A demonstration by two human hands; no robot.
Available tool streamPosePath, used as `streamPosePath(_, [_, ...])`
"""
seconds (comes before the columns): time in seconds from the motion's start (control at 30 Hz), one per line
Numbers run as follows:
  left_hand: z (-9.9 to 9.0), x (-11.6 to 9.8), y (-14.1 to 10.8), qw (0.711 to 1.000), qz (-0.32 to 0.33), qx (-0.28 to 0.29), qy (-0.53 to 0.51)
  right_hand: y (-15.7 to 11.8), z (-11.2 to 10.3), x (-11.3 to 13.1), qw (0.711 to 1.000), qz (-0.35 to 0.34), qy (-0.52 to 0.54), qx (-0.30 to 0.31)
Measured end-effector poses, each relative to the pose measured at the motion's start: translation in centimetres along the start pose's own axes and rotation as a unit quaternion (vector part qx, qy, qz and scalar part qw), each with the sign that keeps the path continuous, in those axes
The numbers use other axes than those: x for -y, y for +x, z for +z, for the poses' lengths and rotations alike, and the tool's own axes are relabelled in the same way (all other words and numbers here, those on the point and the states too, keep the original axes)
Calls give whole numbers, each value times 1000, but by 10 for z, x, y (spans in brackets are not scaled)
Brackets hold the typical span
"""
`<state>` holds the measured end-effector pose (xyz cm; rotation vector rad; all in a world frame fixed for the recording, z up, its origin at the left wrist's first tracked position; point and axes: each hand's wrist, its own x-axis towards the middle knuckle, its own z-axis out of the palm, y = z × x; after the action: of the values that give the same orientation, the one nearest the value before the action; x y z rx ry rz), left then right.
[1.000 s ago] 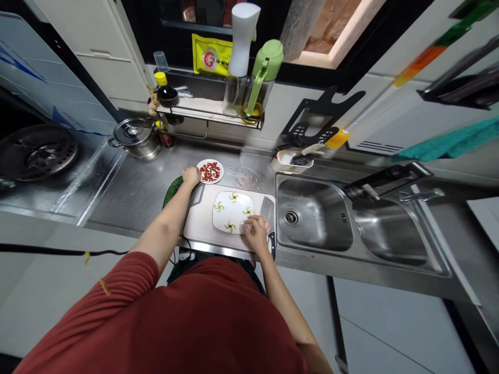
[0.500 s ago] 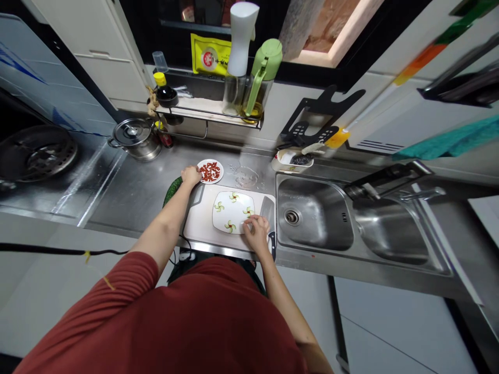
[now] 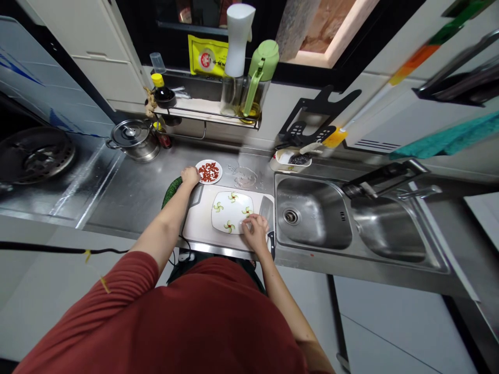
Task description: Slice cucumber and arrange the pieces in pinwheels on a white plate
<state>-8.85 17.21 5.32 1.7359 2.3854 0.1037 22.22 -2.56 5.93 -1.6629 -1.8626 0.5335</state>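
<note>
A square white plate [image 3: 230, 212] with several green pinwheel shapes, some with red centres, lies on the white cutting board [image 3: 198, 227]. My right hand [image 3: 256, 228] is over the plate's right edge, thumb and index finger pinched; anything between them is too small to name. Up and to the left, my left hand [image 3: 190, 176] is curled at the left rim of a small round plate [image 3: 217, 179] holding red pieces [image 3: 209, 172]. Its fingertips are hidden. A dark green cucumber-like vegetable [image 3: 170, 193] lies beside my left forearm. The knife [image 3: 267, 210] rests at the board's right side.
To the right is a double steel sink [image 3: 315, 208] with a faucet [image 3: 419, 193]. A lidded pot [image 3: 134, 139] stands at the back left, near the stove [image 3: 39, 156]. Bottles stand on a wall rack [image 3: 202, 115] behind the counter. Water spots the steel behind the board.
</note>
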Motion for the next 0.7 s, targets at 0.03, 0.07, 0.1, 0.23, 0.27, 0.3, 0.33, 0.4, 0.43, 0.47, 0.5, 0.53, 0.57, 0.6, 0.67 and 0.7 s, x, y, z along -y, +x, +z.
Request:
streamPosePath(0.03, [0, 0, 0, 1000, -1, -6, 4, 1, 0, 0, 1000, -1, 1, 0])
streamPosePath(0.07, [0, 0, 0, 1000, -2, -9, 7, 1, 0, 1, 1000, -1, 2, -1])
streamPosePath(0.1, [0, 1, 0, 1000, -2, -10, 7, 2, 1, 2, 1000, -2, 3, -1])
streamPosePath(0.23, [-1, 2, 1, 1000, -2, 6, -5, 7, 2, 10, 1000, -8, 9, 5])
streamPosePath(0.27, [-1, 1, 2, 1000, 1, 8, -7, 9, 2, 14, 1000, -12, 11, 8])
streamPosePath(0.3, [-1, 1, 3, 1000, 3, 8, -7, 11, 4, 17, 1000, -19, 14, 10])
streamPosePath(0.33, [-1, 1, 3, 1000, 7, 7, -6, 14, 5, 22, 999, -26, 17, 11])
streamPosePath(0.4, [-1, 0, 4, 1000, 10, 3, -6, 19, 9, 31, 999, -41, 23, 15])
streamPosePath(0.43, [-1, 0, 4, 1000, 11, 1, -11, 21, 11, 36, 998, -47, 23, 18])
streamPosePath(0.47, [-1, 0, 4, 1000, 10, 1, -20, 24, 13, 40, 998, -52, 23, 23])
streamPosePath(0.5, [-1, 0, 3, 999, 6, 0, -35, 27, 15, 44, 998, -58, 21, 29])
streamPosePath(0.53, [-1, -1, 3, 998, -1, -3, -58, 30, 17, 48, 997, -65, 20, 36])
streamPosePath(0.57, [-2, -1, 2, 996, -10, -9, -88, 34, 18, 51, 997, -70, 19, 40])
streamPosePath(0.6, [-2, -2, 2, 991, -19, -18, -128, 37, 19, 54, 996, -73, 18, 42])
streamPosePath(0.67, [-2, -6, -1, 971, -31, -30, -236, 46, 18, 58, 996, -77, 16, 43])
streamPosePath(0.7, [-2, -9, -4, 953, -33, -31, -301, 50, 17, 59, 996, -79, 15, 43])
